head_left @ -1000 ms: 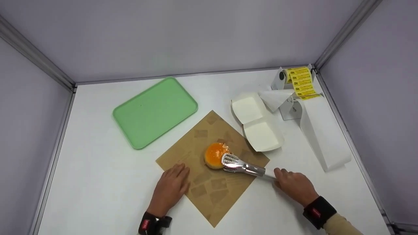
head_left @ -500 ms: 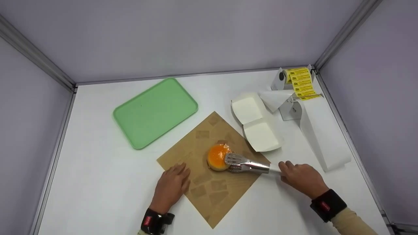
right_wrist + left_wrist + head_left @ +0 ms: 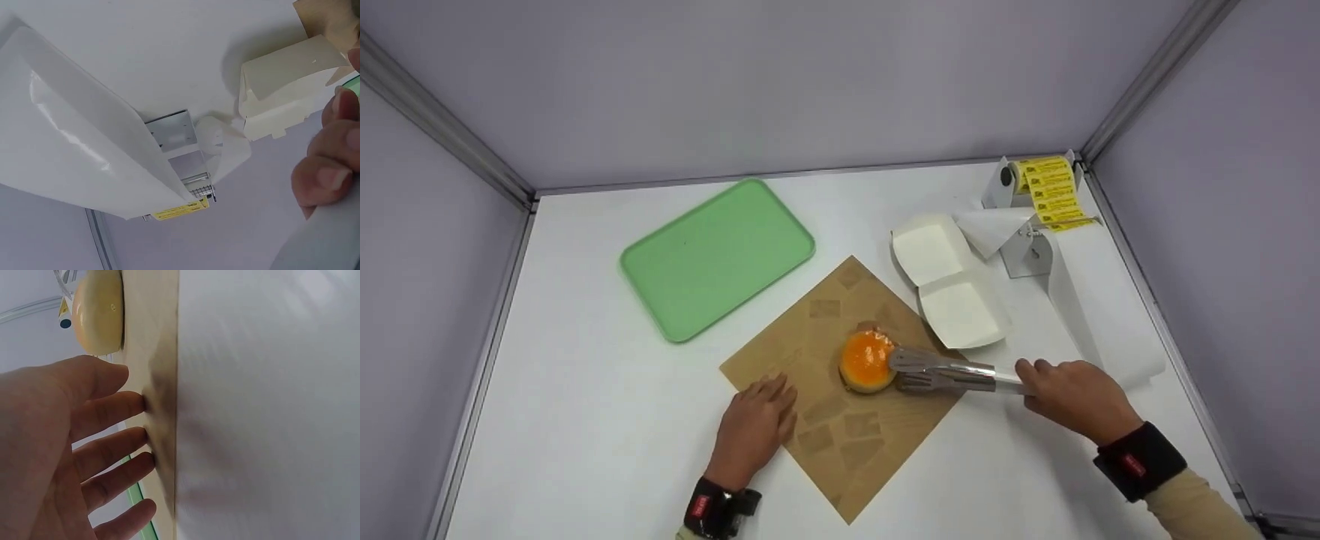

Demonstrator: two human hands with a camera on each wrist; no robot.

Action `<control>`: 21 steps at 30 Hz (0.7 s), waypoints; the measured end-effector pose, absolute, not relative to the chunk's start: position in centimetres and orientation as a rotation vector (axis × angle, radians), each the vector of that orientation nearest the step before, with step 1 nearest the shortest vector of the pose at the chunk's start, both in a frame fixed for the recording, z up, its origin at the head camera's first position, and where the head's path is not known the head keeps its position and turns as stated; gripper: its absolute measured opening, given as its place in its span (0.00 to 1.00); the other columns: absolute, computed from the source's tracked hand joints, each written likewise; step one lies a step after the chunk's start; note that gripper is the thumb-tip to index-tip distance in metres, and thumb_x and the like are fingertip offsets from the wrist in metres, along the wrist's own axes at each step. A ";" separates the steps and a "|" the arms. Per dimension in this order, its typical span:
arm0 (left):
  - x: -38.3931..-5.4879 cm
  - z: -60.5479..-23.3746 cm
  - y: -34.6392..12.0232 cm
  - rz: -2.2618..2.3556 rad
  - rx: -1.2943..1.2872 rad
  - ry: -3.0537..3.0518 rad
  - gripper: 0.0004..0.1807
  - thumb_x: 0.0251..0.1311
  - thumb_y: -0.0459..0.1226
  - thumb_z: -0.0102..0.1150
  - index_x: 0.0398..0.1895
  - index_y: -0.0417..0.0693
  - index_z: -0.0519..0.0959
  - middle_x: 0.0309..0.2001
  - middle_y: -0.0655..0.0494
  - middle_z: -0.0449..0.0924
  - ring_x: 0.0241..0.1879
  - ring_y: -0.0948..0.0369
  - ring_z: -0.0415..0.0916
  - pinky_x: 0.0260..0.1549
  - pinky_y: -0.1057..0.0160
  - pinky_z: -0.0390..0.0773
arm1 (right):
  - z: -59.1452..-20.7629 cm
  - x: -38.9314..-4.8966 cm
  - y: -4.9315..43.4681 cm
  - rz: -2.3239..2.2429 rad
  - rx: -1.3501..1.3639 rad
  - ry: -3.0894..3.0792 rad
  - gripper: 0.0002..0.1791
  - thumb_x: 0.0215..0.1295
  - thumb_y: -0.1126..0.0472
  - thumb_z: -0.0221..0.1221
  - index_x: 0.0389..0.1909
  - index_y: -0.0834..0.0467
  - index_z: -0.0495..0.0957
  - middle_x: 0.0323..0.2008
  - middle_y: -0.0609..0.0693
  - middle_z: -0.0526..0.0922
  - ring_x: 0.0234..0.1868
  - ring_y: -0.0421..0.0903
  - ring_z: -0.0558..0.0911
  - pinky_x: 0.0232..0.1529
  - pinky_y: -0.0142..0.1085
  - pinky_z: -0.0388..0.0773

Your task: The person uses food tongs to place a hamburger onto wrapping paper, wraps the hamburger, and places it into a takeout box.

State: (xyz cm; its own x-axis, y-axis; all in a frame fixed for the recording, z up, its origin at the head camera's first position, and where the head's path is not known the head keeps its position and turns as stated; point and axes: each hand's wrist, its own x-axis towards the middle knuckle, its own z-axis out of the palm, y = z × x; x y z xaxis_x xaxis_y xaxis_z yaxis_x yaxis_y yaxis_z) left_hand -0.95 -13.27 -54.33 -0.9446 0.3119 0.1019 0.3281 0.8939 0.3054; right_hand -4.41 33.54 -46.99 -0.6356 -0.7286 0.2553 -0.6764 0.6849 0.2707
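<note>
In the head view a bun with a shiny orange top [image 3: 868, 361], perhaps a burger, sits near the middle of a brown sheet of paper [image 3: 829, 487]. My right hand [image 3: 1076, 397] grips the pale handle of metal tongs [image 3: 960, 373]. The slotted tong heads lie against or just beside the bun's right side; whether they touch it I cannot tell. My left hand [image 3: 754, 427] rests on the paper's left edge. In the left wrist view its spread fingertips [image 3: 135, 402] touch the paper, and nothing is held. The right wrist view shows only curled fingers around the handle.
A green tray [image 3: 716, 259] lies at the back left. An open white paper box [image 3: 960, 307] stands right of the paper. Behind it is a label dispenser [image 3: 1027, 251] with a roll of yellow labels [image 3: 1054, 191] and a long white backing strip [image 3: 1110, 307]. Walls enclose the table.
My right hand has drawn the tongs to the right, and their heads have slid off the bun's top toward its side. Bun and paper shifted slightly right at first. The left hand has barely moved.
</note>
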 end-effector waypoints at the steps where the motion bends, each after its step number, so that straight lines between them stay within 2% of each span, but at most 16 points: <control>1: -1.0 -54.3 -13.3 -0.496 -0.509 -3.009 0.18 0.65 0.45 0.64 0.56 0.50 0.85 0.63 0.50 0.81 0.64 0.47 0.76 0.60 0.45 0.77 | -46.8 -4.4 33.7 -0.216 1.106 -2.557 0.17 0.40 0.64 0.67 0.32 0.58 0.71 0.13 0.45 0.65 0.15 0.33 0.48 0.10 0.26 0.49; 8: -1.0 -54.2 -13.3 -0.508 -0.492 -3.040 0.19 0.66 0.45 0.63 0.57 0.50 0.84 0.64 0.50 0.80 0.65 0.46 0.75 0.61 0.45 0.76 | -46.2 -4.2 34.7 -0.151 1.065 -2.585 0.20 0.39 0.63 0.69 0.33 0.58 0.71 0.14 0.46 0.67 0.13 0.34 0.53 0.09 0.28 0.56; 17: -0.9 -54.4 -13.4 -0.552 -0.488 -3.005 0.18 0.65 0.43 0.65 0.56 0.49 0.85 0.64 0.49 0.80 0.65 0.47 0.75 0.61 0.46 0.77 | -46.3 -4.7 34.4 -0.032 1.048 -2.618 0.20 0.48 0.57 0.66 0.40 0.58 0.70 0.20 0.47 0.71 0.14 0.33 0.52 0.10 0.27 0.57; 21: -0.9 -54.5 -13.3 -0.542 -0.499 -3.004 0.18 0.65 0.43 0.65 0.56 0.49 0.85 0.63 0.49 0.80 0.65 0.47 0.75 0.61 0.46 0.76 | -46.6 -5.2 33.9 0.001 1.076 -2.591 0.21 0.47 0.57 0.67 0.42 0.60 0.73 0.23 0.48 0.76 0.13 0.34 0.63 0.11 0.29 0.65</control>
